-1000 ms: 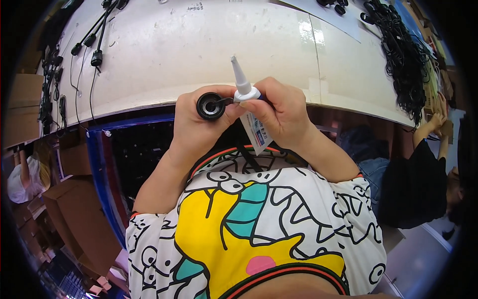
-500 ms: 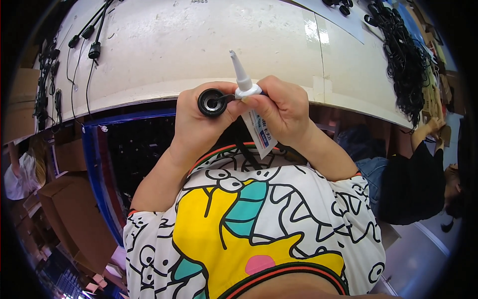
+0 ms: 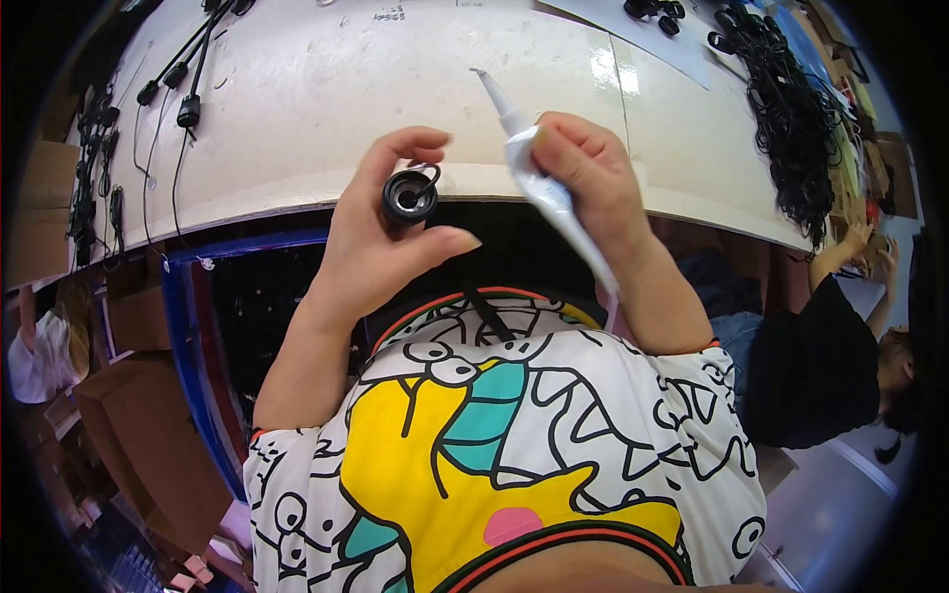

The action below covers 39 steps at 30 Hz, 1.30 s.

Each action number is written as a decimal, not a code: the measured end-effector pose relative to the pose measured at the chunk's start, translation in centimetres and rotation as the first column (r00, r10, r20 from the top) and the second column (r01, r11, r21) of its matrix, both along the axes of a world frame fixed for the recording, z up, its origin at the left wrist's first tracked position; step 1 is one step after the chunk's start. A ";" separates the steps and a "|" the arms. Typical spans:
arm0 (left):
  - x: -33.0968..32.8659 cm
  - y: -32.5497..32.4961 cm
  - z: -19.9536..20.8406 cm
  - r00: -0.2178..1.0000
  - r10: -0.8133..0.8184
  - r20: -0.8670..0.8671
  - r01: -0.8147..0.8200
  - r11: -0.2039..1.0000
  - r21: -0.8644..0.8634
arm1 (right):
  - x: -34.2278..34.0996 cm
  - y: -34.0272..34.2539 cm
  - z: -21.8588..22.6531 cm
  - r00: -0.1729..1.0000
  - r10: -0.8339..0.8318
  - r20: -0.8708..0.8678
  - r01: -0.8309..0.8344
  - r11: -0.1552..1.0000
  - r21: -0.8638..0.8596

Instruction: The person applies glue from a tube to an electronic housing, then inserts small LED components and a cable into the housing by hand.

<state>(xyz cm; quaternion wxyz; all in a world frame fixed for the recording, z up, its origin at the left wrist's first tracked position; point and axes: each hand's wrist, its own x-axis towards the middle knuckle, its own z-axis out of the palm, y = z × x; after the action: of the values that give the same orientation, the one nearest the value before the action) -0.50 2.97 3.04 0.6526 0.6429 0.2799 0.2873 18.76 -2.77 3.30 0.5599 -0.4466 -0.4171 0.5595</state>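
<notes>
Rightward, black cable heap (image 3: 791, 138) beyond white tube (image 3: 547, 190); leftward, corded connectors (image 3: 188, 112).

I can see the left hand (image 3: 358, 242), which holds a black round part (image 3: 409, 211), thumb (image 3: 450, 242) spread apart. The right hand (image 3: 595, 176) grips a white tube (image 3: 550, 193), whose nozzle (image 3: 497, 99) points over the pale table (image 3: 326, 109), where black cables (image 3: 791, 148) lie.

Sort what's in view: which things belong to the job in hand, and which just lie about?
In the job:
black round part, in the left hand
white nozzled tube, in the right hand

Lying about:
tangled black cables, far right
black connector cables, upper left
</notes>
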 end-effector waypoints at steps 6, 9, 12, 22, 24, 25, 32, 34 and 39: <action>-1.1 0.6 -3.0 0.949 -0.009 0.315 -0.015 0.997 0.072 | 1.4 0.0 1.4 0.919 0.134 -0.372 -0.203 0.967 -0.154; -1.3 1.1 -2.6 0.978 -0.087 0.190 0.055 0.984 0.169 | 1.7 0.0 1.6 0.870 0.213 -0.444 -0.316 0.933 -0.172; -1.5 0.9 -2.9 0.961 -0.111 0.252 0.119 0.993 -0.017 | 1.3 -0.2 1.5 0.734 0.268 -0.625 -0.424 0.899 -0.113; -3.3 0.3 -2.5 0.981 0.081 0.174 -0.079 0.997 -0.019 | -0.1 -1.0 2.3 0.704 0.347 -0.619 -0.560 0.808 -0.184; -3.3 0.4 -2.5 0.989 0.060 0.135 -0.060 0.998 -0.010 | -0.6 -1.0 2.6 0.723 0.350 -0.595 -0.563 0.799 -0.214; -3.3 0.3 -2.5 0.995 0.037 0.091 -0.037 0.999 -0.004 | -1.0 -1.0 2.7 0.740 0.351 -0.573 -0.563 0.790 -0.243; -3.0 0.1 -1.5 0.999 0.048 -0.023 -0.044 0.990 0.137 | -2.2 -0.3 2.1 0.711 0.346 -0.612 -0.613 0.731 -0.299; -3.1 0.4 -2.3 0.998 0.067 -0.016 -0.062 0.974 0.219 | -2.6 -0.1 1.8 0.707 0.348 -0.616 -0.624 0.717 -0.311; -3.1 0.5 -2.9 0.999 0.045 0.020 -0.049 0.970 0.240 | -3.4 0.3 1.7 0.719 0.371 -0.587 -0.634 0.697 -0.335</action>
<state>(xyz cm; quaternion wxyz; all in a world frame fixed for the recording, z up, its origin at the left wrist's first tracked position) -3.65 3.44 0.12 0.5650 0.7082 0.2535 0.3390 15.33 -2.42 4.97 0.3221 -0.2905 -0.2098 0.8763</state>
